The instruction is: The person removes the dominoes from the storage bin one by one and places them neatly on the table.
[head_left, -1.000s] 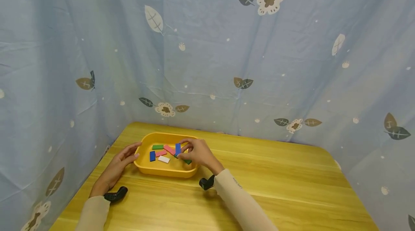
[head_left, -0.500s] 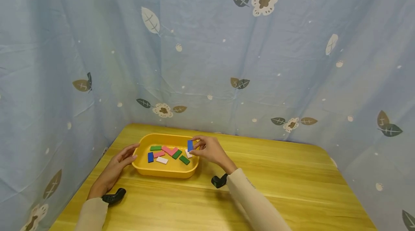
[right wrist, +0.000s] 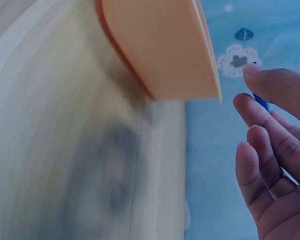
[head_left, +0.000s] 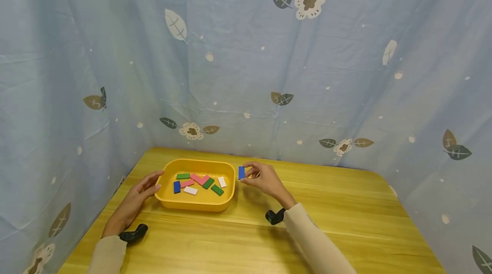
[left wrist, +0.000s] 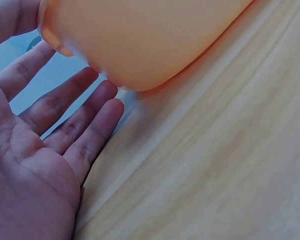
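My right hand (head_left: 265,178) pinches a blue rectangular block (head_left: 241,172), domino-sized, between thumb and fingers. It is held upright just beyond the right rim of the yellow plastic tub (head_left: 195,207). In the right wrist view only a thin blue edge (right wrist: 261,102) of that block shows behind the thumb. My left hand (head_left: 136,197) touches the tub's left end; in the left wrist view its fairly straight fingers (left wrist: 92,107) rest against the outer wall. Inside the tub lie another blue block (head_left: 177,187), green blocks (head_left: 217,190), pink blocks (head_left: 187,184) and white blocks (head_left: 190,190).
The tub stands on the left part of a wood-grain table (head_left: 326,222). A pale blue flowered curtain (head_left: 230,73) hangs behind the table and along its sides. Each wrist wears a black device (head_left: 134,233).
My right hand has lifted the blue block out of the tub and carried it right, past the rim. A white block it covered now shows. My left hand stays at the tub's end.
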`<state>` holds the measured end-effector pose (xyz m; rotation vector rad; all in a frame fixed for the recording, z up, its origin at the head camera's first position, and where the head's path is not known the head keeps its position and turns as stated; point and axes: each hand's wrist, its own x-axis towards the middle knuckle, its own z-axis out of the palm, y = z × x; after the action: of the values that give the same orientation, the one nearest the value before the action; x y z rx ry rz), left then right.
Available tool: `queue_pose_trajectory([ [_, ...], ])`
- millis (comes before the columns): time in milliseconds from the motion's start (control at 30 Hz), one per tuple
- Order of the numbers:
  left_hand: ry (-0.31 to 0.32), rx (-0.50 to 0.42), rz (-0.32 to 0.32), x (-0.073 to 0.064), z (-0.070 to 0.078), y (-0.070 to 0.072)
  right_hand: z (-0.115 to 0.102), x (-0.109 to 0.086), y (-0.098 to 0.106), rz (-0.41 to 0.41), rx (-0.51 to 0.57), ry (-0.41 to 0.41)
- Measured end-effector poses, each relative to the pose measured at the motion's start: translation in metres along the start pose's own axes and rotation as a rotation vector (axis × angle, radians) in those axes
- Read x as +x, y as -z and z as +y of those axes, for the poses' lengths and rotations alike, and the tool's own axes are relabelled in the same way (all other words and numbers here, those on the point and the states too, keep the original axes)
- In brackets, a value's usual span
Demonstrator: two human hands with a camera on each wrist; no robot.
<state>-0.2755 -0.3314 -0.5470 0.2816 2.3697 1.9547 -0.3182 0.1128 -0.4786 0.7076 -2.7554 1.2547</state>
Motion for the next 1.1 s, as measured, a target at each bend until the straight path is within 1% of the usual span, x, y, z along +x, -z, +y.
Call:
queue_pose_trajectory([
  [133,0.0,-0.009,-0.001,-0.001,-0.001,-0.001,0.009,-0.007,0.007,0.018,0.016,-0.025],
  [367,0.005,-0.008,-0.005,0.0,-0.002,-0.001,0.032,-0.018,0.015,0.067,0.001,-0.062],
  [700,-0.004,-0.014,-0.01,0.0,0.0,-0.001,0.063,-0.032,0.025,0.088,-0.009,-0.137],
  [967,-0.002,-0.007,-0.006,0.0,0.001,-0.001,0.081,-0.043,0.032,0.074,0.019,-0.189],
  [1100,-0.004,-0.005,-0.006,-0.001,0.0,0.0,0.088,-0.046,0.035,0.056,0.042,-0.194],
])
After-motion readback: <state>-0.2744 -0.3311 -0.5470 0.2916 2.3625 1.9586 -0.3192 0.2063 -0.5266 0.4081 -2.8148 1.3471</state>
